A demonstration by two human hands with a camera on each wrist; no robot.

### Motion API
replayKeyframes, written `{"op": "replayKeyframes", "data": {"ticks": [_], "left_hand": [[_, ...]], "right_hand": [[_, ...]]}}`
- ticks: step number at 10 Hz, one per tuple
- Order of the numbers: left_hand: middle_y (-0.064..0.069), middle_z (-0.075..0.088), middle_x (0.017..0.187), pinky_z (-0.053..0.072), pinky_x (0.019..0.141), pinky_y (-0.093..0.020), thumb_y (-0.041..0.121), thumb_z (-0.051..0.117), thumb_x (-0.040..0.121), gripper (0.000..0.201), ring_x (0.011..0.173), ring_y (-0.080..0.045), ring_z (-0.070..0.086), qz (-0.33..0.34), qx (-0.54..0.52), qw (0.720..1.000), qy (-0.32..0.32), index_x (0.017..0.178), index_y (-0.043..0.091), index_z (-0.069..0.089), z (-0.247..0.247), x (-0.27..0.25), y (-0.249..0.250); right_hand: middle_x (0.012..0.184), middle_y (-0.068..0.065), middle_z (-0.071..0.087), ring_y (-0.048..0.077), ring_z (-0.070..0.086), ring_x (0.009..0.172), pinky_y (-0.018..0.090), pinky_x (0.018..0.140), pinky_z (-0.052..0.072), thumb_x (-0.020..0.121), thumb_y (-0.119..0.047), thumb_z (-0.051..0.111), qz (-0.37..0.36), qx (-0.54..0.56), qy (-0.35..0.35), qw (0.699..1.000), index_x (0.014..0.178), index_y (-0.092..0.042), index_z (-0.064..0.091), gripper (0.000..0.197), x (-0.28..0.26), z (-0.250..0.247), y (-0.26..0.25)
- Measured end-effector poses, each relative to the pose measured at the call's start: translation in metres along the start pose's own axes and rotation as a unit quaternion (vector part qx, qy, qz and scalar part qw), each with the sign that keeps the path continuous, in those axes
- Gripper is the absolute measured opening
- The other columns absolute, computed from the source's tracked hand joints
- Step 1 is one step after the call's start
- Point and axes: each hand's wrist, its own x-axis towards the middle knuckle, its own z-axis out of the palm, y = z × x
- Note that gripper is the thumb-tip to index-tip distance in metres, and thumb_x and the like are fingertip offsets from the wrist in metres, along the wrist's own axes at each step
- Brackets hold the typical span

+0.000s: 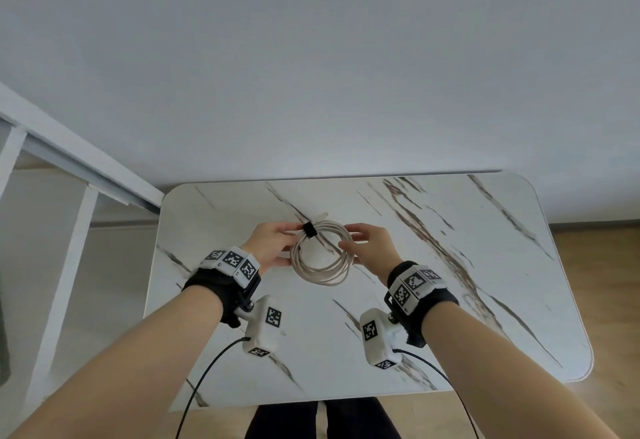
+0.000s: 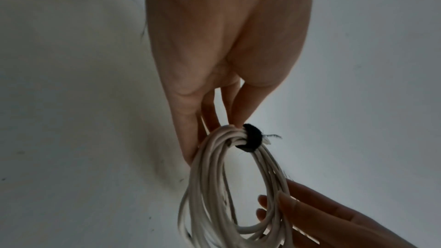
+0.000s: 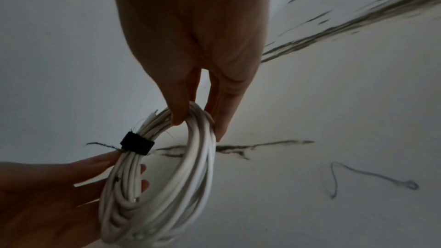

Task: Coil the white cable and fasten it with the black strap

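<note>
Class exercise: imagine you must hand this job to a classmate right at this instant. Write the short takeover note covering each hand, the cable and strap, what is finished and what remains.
Left hand: pinches the white cable coil just beside the black strap.
Right hand: grip on the coil's opposite side, thumb inside the loop.
The coil is held between both hands above the marble table.
Done: cable coiled; strap already wrapped round the bundle, looks closed, with a frayed thread sticking out.
Left: probably only check that the strap holds, tuck the protruding cable end, then set the coil down.

Marble-patterned table (image 1: 450, 265), white railing (image 1: 69, 168), wood floor (image 1: 606, 265)
</note>
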Motion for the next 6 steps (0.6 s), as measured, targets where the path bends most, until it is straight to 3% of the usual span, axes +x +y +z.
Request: {"op": "replayKeyframes", "data": {"ticks": [1, 2, 3, 5, 6], "left_hand": [[-0.012, 0.065, 0.087, 0.052, 0.086, -0.046, 0.002, 0.061, 0.086, 0.018, 0.080, -0.026, 0.061, -0.025, -0.018, 0.999, 0.024, 0.101, 0.008, 0.068, 0.001, 0.013, 0.000], [-0.014, 0.064, 0.086, 0.050, 0.088, -0.049, -0.009, 0.049, 0.082, 0.031, 0.078, -0.026, 0.059, -0.037, -0.021, 0.999, 0.031, 0.102, 0.006, 0.068, 0.001, 0.020, 0.002], [-0.014, 0.062, 0.087, 0.052, 0.080, -0.043, -0.013, 0.041, 0.079, 0.045, 0.077, -0.026, 0.055, -0.035, -0.024, 0.998, 0.043, 0.113, 0.003, 0.065, 0.003, 0.025, 0.003], [-0.016, 0.062, 0.114, 0.052, 0.073, -0.028, -0.014, 0.040, 0.081, 0.050, 0.089, -0.024, 0.058, -0.015, 0.021, 0.998, 0.058, 0.123, 0.003, 0.060, 0.003, 0.032, -0.001], [-0.020, 0.055, 0.132, 0.043, 0.096, -0.032, -0.007, 0.045, 0.087, 0.046, 0.113, -0.030, 0.055, 0.000, 0.089, 0.993, 0.082, 0.131, 0.005, 0.053, 0.003, 0.030, -0.005]], "right_hand": [[0.097, 0.014, 0.070, 0.030, 0.068, 0.089, 0.049, 0.079, 0.058, 0.078, -0.009, 0.071, 0.013, -0.018, 0.007, 1.000, 0.107, -0.013, 0.067, 0.030, 0.012, 0.004, 0.007], [0.099, 0.015, 0.070, 0.029, 0.068, 0.091, 0.050, 0.081, 0.057, 0.078, -0.012, 0.071, 0.022, -0.023, 0.012, 0.999, 0.110, -0.012, 0.065, 0.032, 0.021, 0.007, 0.010], [0.101, 0.013, 0.069, 0.027, 0.067, 0.094, 0.048, 0.085, 0.056, 0.079, -0.014, 0.071, 0.024, -0.041, 0.012, 0.999, 0.113, -0.010, 0.064, 0.035, 0.026, 0.010, 0.010], [0.121, 0.013, 0.062, 0.025, 0.060, 0.110, 0.039, 0.098, 0.049, 0.087, -0.014, 0.061, 0.021, -0.097, 0.001, 0.995, 0.126, -0.006, 0.054, 0.041, 0.027, 0.011, 0.004], [0.133, 0.011, 0.056, 0.025, 0.055, 0.120, 0.037, 0.104, 0.043, 0.089, -0.019, 0.058, 0.016, -0.138, 0.005, 0.990, 0.130, -0.007, 0.051, 0.044, 0.024, 0.009, -0.001]]}}
